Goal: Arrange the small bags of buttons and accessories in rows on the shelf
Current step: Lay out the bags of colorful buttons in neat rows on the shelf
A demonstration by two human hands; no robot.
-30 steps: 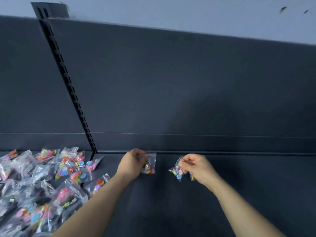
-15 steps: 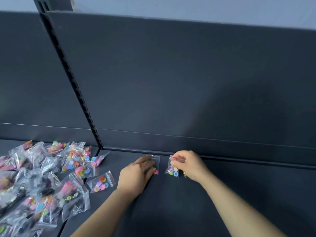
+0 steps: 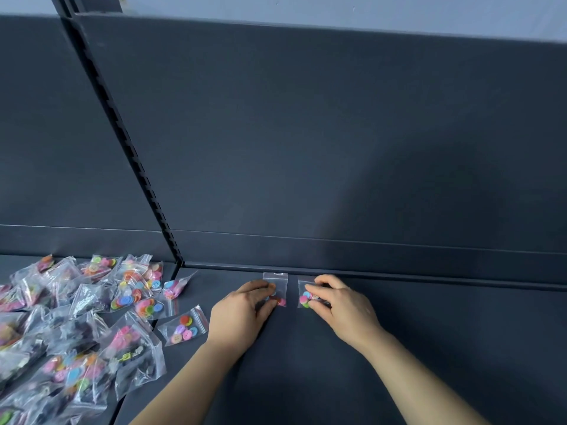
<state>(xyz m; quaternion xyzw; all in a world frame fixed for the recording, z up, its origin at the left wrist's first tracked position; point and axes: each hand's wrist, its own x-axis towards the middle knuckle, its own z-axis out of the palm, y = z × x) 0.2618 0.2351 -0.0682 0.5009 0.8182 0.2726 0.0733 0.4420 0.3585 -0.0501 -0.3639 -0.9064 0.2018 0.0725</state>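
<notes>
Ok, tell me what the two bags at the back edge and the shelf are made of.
Both bags, left bag and right bag: thin clear plastic film, glossy, since the coloured buttons show through. Shelf: dark, matte, smooth sheet, probably painted metal, though the look leaves that open.

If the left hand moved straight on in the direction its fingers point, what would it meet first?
The left hand rests its fingers on a small bag. Going on, it would push that bag toward the raised back edge of the shelf, probably close behind it; depth is unclear.
</notes>
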